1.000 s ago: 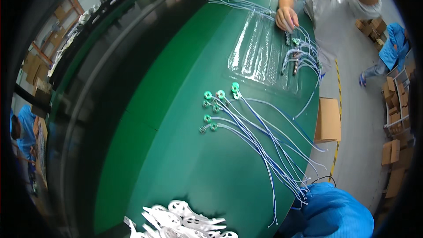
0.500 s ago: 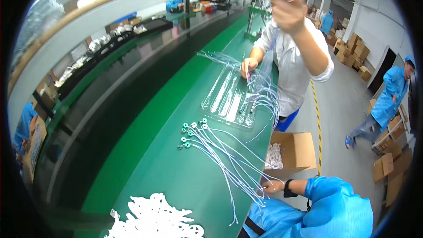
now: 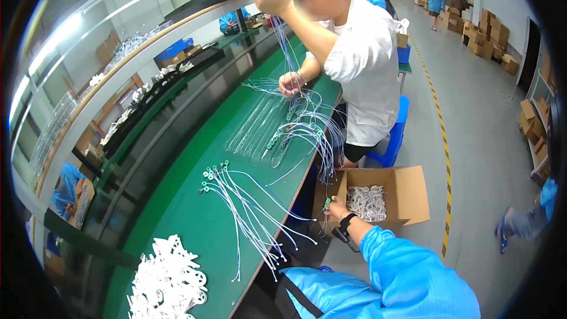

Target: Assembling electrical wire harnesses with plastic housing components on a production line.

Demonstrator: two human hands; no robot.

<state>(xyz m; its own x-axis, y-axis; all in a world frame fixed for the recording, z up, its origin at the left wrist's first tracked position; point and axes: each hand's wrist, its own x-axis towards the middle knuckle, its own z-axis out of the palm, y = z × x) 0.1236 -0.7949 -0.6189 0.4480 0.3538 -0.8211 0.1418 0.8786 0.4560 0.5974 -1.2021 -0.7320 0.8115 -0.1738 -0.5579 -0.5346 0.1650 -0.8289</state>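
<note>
My right hand [image 3: 338, 209], in a blue sleeve with a black wrist strap, reaches out past the table's edge beside the open carton. Its fingers are closed on a thin cable with a small green end [image 3: 326, 202]. A fanned bundle of white and blue cables [image 3: 251, 212] with green and white ring ends lies on the green table, its tails over the edge. Farther off, more cables [image 3: 319, 136] hang over the edge by a clear plastic tray [image 3: 242, 142]. My left hand is not in view.
A cardboard box [image 3: 411, 192] holds white plastic parts [image 3: 367, 202]. White plastic pieces [image 3: 168, 277] are heaped on the near table [image 3: 221, 295]. A co-worker in white [image 3: 366, 53] lifts cables [image 3: 282, 41] across the table. A blue stool [image 3: 393, 136] stands behind them.
The view has swung to the right and up. My right hand has moved from the cable tails out to the box's side. The co-worker's raised hand now shows cables hanging from it.
</note>
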